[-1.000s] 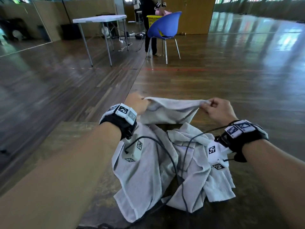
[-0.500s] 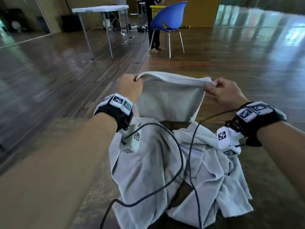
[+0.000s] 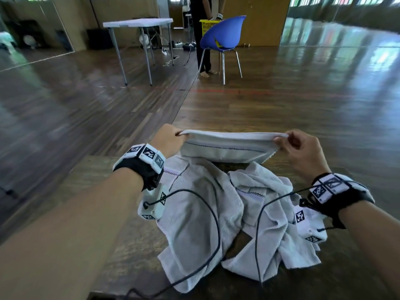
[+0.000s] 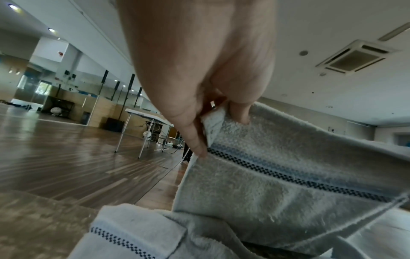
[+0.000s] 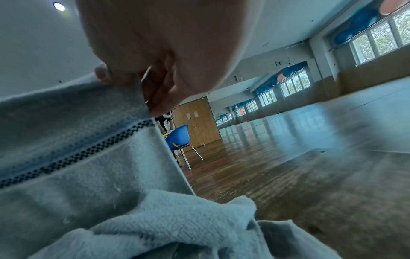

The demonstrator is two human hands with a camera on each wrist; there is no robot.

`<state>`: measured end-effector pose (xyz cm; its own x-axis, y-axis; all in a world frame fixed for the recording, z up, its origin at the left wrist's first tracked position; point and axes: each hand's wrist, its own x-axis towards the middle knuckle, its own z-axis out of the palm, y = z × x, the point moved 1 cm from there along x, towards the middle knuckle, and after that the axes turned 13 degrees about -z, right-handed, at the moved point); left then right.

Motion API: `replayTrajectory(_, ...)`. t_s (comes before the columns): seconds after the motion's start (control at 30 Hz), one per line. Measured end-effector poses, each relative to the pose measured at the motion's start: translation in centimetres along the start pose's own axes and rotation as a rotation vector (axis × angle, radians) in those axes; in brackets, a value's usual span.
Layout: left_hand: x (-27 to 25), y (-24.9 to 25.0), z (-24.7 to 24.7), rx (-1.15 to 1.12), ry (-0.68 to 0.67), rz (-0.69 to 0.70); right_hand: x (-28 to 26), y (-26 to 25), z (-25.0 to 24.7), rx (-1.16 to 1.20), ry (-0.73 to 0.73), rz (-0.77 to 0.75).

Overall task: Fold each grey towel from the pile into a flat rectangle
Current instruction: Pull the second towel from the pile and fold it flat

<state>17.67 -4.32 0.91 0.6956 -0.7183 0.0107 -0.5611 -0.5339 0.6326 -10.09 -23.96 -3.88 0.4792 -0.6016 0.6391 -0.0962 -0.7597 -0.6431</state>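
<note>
Towel [image 3: 225, 146] hangs stretched between both hands above the pile [image 3: 227, 217] on the table [image 3: 91, 169]. Left hand [image 3: 171, 137] and right hand [image 3: 303, 152] each pinch a top corner. Only the wrist views show its checkered stripe [image 4: 299, 182] close up, running just below the fingertips [image 5: 159, 106].

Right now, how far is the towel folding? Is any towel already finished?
No finished rectangle is visible. In hand: the left hand and right hand pinch the top corners of one grey towel, stretched between them above the table. Left: folding this one, then the crumpled pile under the wrists.
</note>
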Motion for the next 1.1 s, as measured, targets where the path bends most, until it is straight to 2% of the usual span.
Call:
replayTrajectory(0.37, -10.5, 2.9, -5.6, -0.026, 0.081, 0.047, -5.4, -10.2, -7.3, 0.011, 0.008, -0.1)
replayTrajectory(0.53, -15.6, 3.2, -6.8, -0.072, 0.08, 0.077, -8.5, -13.8, -10.8, 0.019, -0.015, -0.029)
replayTrajectory(0.6, -17.7, 3.4, -7.1, -0.041, 0.025, 0.088, -10.0, -15.3, -11.8, 0.053, -0.033, 0.035)
replayTrajectory(0.7, -21.0, 3.1, -6.9, 0.105, -0.132, 0.099, -13.1, -18.1, -13.3, 0.18, -0.017, 0.122)
replayTrajectory(0.83, -24.9, 0.7, -6.0, 0.222, -0.369, 0.086, -17.6, -20.6, -14.7, 0.184, -0.187, 0.193)
replayTrajectory(0.93, -26.6, -0.7, -5.2, 0.3, -0.398, 0.081, -20.5, -21.2, -14.2, 0.228, -0.26, 0.292)
replayTrajectory(1.1, -26.1, -1.7, -3.8, 0.195, -0.48, 0.048, -21.3, -20.3, -13.6, 0.22, -0.245, 0.404)
